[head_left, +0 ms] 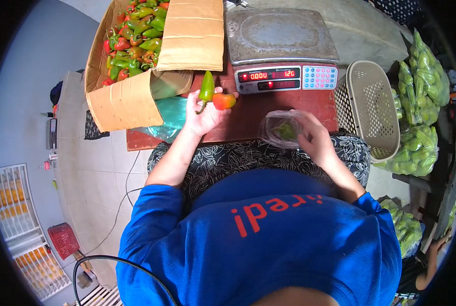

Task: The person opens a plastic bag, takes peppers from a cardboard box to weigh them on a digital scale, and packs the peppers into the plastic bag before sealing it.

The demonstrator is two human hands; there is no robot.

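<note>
My left hand [203,120] is turned palm up near the front of the red-brown table, holding two peppers. One is a long green pepper [207,87] with its stem toward me; the other is a rounder orange-red pepper [223,101] at my fingertips. To the right, my right hand [317,136] grips the side of a clear plastic bag [271,122] with its mouth spread. Inside that bag lies something green [286,131], seemingly a pepper, partly blurred by the plastic.
An open cardboard box [123,106] of red and green peppers stands at back left, beside teal plastic [173,113]. A digital scale [283,38] sits at the back. Right are a beige basket [373,109] and bags of green produce [427,81]. Another person's arm [432,260] shows lower right.
</note>
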